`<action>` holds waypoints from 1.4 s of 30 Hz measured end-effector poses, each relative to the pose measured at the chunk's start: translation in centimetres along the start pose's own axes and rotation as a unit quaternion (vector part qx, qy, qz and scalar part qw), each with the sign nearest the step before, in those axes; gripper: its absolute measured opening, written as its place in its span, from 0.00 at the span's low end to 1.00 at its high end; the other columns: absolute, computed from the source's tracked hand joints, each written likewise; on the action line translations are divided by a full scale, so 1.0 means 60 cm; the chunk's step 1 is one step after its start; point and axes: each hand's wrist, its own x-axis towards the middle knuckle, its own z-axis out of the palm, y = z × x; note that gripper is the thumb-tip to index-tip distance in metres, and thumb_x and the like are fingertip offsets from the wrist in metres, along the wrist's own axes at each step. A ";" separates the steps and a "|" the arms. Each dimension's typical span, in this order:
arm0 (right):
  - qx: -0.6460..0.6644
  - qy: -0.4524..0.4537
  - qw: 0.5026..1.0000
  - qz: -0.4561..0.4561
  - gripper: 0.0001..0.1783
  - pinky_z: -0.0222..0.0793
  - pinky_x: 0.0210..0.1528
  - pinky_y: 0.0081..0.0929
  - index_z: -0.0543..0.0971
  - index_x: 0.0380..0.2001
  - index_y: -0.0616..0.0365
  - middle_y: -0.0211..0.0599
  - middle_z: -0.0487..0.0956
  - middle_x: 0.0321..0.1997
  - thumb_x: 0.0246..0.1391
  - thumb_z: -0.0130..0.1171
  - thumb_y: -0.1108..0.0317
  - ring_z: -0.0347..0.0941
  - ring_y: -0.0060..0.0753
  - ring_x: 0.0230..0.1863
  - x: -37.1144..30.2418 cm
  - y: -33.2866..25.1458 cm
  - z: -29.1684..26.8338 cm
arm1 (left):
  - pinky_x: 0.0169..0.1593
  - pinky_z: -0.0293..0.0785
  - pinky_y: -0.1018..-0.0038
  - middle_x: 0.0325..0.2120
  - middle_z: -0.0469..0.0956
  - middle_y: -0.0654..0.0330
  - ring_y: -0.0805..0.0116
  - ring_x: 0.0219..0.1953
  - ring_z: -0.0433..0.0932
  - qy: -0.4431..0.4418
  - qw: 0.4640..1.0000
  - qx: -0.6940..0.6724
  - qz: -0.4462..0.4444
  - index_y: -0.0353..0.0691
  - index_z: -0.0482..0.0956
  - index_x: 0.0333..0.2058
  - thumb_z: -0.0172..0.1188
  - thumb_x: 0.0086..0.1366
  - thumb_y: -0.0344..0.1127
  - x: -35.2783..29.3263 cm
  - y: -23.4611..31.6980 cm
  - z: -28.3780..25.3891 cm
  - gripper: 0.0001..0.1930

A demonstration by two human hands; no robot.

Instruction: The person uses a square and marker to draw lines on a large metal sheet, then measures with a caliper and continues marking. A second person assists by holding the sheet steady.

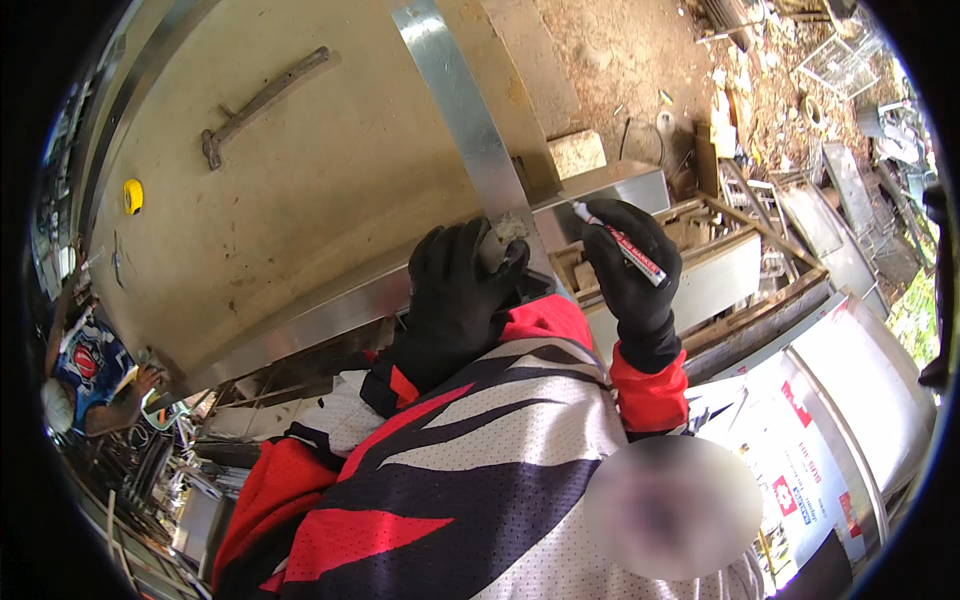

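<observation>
My right hand [634, 262], in a black glove, grips a white and red marker [636, 256] with its pale tip pointing up and left. The tip is near the edge of a long shiny metal strip [460, 110] that lies across a large tan board [340, 160]. My left hand [455, 285], also black-gloved, is bent over the near end of that strip, by the board's metal-faced front edge [330, 322]. Between its thumb and fingers shows a greyish piece [488, 252] whose kind I cannot make out. A rough pale patch [511, 228] sits beside the thumb.
On the board lie a hammer [262, 105] and a yellow roll-shaped thing [132, 197]. Another person [95, 375] is at the far left corner. To the right stand a metal-topped frame [700, 280], sheet panels [810, 430] and scrap on dirt ground [610, 60].
</observation>
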 end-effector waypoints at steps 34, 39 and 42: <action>0.131 0.122 0.984 -0.004 0.27 0.71 0.61 0.30 0.65 0.66 0.64 0.52 0.77 0.58 0.68 0.58 0.68 0.74 0.39 0.60 0.053 0.207 -0.132 | 0.46 0.76 0.68 0.44 0.70 0.53 0.63 0.44 0.76 0.679 0.676 -0.095 -0.271 0.37 0.56 0.60 0.56 0.52 0.16 -0.272 -0.092 -0.147 0.36; 0.114 0.098 0.976 0.158 0.36 0.63 0.65 0.46 0.62 0.69 0.54 0.45 0.73 0.63 0.65 0.62 0.53 0.71 0.40 0.62 0.109 0.240 -0.134 | 0.49 0.76 0.66 0.47 0.71 0.53 0.61 0.46 0.75 0.747 0.459 -0.017 -0.480 0.38 0.56 0.60 0.63 0.55 0.20 -0.386 -0.153 -0.048 0.36; 0.051 0.028 0.956 0.287 0.40 0.63 0.57 0.52 0.65 0.66 0.46 0.40 0.72 0.62 0.58 0.60 0.38 0.68 0.43 0.60 0.149 0.225 -0.129 | 0.49 0.76 0.66 0.47 0.71 0.53 0.61 0.45 0.75 0.754 0.293 -0.137 -0.571 0.38 0.55 0.60 0.66 0.55 0.22 -0.449 -0.196 -0.002 0.36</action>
